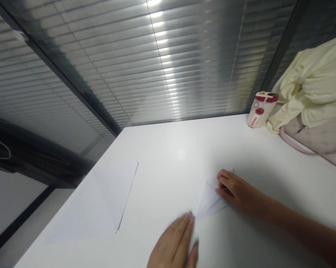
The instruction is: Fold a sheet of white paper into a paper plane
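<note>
Head camera, what do you see?

"Flat paper [101,197] on a white table [170,149], then the left hand [173,245], fingers open, by folded paper [211,197]."

And the right hand [236,190]?

"Bent fingers press that paper, not gripping. Farther right stands a red-topped cup [260,110]."

Reach beyond the left hand [173,245] and the right hand [237,190] was bounded by a ribbed glass partition [129,67] along the far edge of the white tabletop [168,149]. A broad stretch of white surface was left between the hands and the upper right, where passage was blocked by a cream-and-red cylindrical coffee cup [259,110], a crumpled pale yellow cloth [310,85] and a pale pink bag [319,137]. Leftward, only a flat white paper sheet [101,197] was lying in the way.
</note>
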Demonstrator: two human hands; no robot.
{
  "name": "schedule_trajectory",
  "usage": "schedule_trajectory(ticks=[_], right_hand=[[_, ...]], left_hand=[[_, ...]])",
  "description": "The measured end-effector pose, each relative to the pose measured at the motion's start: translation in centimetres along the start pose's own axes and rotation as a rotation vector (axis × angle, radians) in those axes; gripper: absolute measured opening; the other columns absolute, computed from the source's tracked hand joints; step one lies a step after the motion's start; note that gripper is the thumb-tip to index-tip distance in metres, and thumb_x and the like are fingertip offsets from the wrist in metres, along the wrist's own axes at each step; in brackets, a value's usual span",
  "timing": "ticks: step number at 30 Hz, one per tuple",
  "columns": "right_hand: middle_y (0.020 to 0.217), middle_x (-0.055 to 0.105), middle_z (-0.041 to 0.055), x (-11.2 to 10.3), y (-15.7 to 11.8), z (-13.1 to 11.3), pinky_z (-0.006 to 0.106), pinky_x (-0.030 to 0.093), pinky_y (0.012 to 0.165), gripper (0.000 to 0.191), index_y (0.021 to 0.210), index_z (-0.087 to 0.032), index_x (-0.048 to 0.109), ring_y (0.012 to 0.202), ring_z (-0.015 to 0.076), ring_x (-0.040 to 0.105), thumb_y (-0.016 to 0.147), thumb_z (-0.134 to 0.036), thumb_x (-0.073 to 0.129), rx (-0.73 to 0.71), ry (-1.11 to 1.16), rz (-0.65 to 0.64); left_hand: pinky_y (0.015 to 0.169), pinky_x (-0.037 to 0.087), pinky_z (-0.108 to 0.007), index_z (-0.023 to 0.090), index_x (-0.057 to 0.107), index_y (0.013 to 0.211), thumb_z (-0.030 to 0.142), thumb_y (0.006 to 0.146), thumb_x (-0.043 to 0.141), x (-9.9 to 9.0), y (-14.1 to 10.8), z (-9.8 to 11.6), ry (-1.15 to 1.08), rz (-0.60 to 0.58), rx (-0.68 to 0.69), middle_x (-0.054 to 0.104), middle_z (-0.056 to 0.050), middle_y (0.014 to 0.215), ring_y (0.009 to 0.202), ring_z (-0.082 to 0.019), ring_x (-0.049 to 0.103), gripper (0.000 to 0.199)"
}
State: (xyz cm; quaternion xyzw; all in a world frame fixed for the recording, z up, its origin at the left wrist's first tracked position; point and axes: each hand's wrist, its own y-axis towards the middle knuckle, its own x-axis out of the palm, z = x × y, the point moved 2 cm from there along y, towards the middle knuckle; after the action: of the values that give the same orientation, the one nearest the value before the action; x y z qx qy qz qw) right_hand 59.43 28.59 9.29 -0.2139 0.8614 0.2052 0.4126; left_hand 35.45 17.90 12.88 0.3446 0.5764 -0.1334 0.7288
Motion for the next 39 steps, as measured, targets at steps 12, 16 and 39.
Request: schedule_trajectory(ticks=[12, 16, 39], right_hand=[[0.088, 0.054, 0.0063, -0.3, 0.0, -0.3, 0.035, 0.045, 0.075, 0.013, 0.078, -0.020, 0.046, 0.079, 0.0192, 0.052, 0.091, -0.016, 0.045, 0.007, 0.045, -0.003], [0.090, 0.054, 0.0059, -0.4, 0.2, -1.1, 0.036, 0.042, 0.078, 0.018, 0.079, -0.019, 0.050, 0.084, 0.0206, 0.050, 0.089, -0.032, 0.056, 0.002, 0.030, -0.018], [0.072, 0.056, -0.0019, -0.1, 2.4, -3.6, 0.029, 0.036, 0.073, 0.020, 0.067, -0.018, 0.053, 0.077, 0.0163, 0.053, 0.076, -0.013, 0.070, -0.023, 0.059, -0.239]], left_hand=[[0.107, 0.040, -0.039, 0.017, 0.034, 0.144, 0.036, 0.086, 0.061, 0.5, 1.5, -0.4, 0.050, -0.235, 0.125, 0.044, -0.005, 0.144, 0.131, -0.024, 0.043, 0.066], [0.107, 0.040, -0.039, 0.018, 0.033, 0.144, 0.036, 0.087, 0.059, 0.8, 1.3, -0.5, 0.030, -0.209, 0.120, 0.045, -0.006, 0.144, 0.131, -0.024, 0.042, 0.065], [0.100, 0.048, -0.036, 0.010, 0.053, 0.128, 0.032, 0.089, 0.054, 1.6, -1.0, 0.2, 0.184, -0.081, 0.179, 0.058, -0.012, 0.131, 0.122, -0.027, 0.052, 0.045]])
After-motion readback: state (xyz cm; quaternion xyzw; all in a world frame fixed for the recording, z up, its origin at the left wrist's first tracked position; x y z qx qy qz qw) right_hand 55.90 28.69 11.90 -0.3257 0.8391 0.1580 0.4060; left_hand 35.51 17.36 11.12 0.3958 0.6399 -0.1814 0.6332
